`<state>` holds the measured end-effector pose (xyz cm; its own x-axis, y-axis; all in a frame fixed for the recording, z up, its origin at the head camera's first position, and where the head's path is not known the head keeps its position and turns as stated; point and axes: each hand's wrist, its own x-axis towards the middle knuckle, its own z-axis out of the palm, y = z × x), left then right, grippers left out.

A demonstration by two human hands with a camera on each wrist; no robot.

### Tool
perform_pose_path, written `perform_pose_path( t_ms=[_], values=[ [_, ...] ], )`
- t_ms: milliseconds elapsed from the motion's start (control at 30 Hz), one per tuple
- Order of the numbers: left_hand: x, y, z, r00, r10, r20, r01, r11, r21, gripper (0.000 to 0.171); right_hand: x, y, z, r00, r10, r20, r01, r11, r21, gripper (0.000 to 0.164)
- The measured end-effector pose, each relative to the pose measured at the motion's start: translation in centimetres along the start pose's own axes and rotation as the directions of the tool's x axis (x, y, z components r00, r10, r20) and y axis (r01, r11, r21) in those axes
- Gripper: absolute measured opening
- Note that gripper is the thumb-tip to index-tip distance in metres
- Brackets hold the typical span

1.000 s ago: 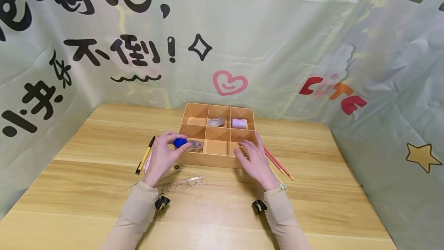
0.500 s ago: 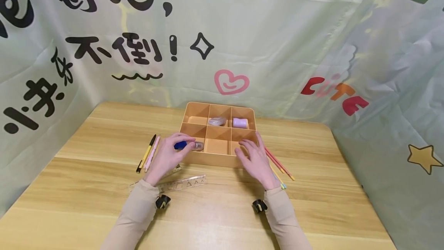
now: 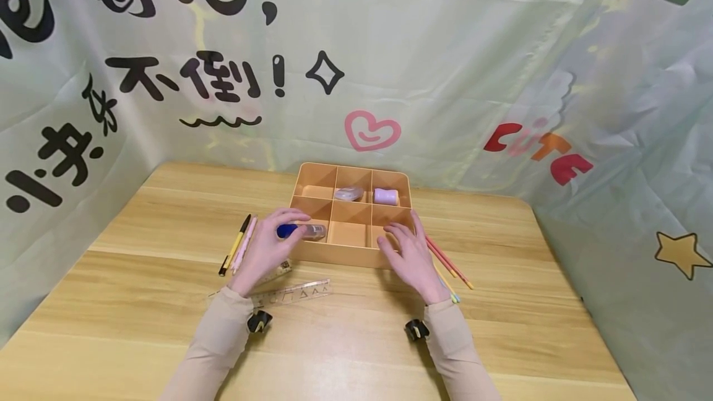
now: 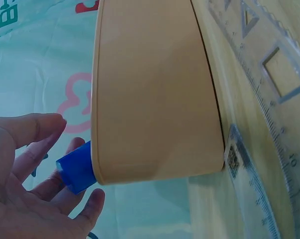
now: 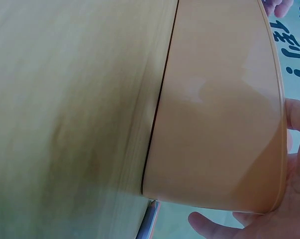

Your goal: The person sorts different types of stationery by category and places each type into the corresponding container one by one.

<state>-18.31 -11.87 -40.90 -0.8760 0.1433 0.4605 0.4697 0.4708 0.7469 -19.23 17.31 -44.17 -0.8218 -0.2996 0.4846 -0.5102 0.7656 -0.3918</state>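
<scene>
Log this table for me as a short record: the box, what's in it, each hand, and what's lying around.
Box: orange organizer, six compartments
Front left: blue-capped clear item, cap showing above the rim
Back middle: translucent item, identity unclear
Back right: purple item
Left hand: around the cap, thumb apart from it
Right hand: at the box's front right corner
Left of box: yellow-and-black pen, pink pens
In front: clear rulers
Right of box: red pencils
</scene>
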Motion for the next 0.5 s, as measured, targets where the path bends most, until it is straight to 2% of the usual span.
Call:
perform_pose_path(
  t_ms=[200,267,500],
  values=[
    [0.1,-0.5,-1.8,0.998,-0.045,-0.032,0.046,0.999,0.005,0.02,0.0,0.0,0.0,1.0,0.008,0.004,-0.008,1.0,0.001,0.04],
    [0.1,-0.7,-2.5,0.997,-0.06,-0.042,0.059,0.998,-0.019,0.022,0.0,-0.1,-0.1,1.0,0.008,0.005,-0.008,1.0,-0.001,0.039],
    [0.1,-1.1,-4.4,0.994,-0.073,-0.075,0.069,0.996,-0.05,0.028,0.1,-0.3,-0.2,1.0,0.016,0.01,-0.016,1.0,0.001,0.039]
  ],
)
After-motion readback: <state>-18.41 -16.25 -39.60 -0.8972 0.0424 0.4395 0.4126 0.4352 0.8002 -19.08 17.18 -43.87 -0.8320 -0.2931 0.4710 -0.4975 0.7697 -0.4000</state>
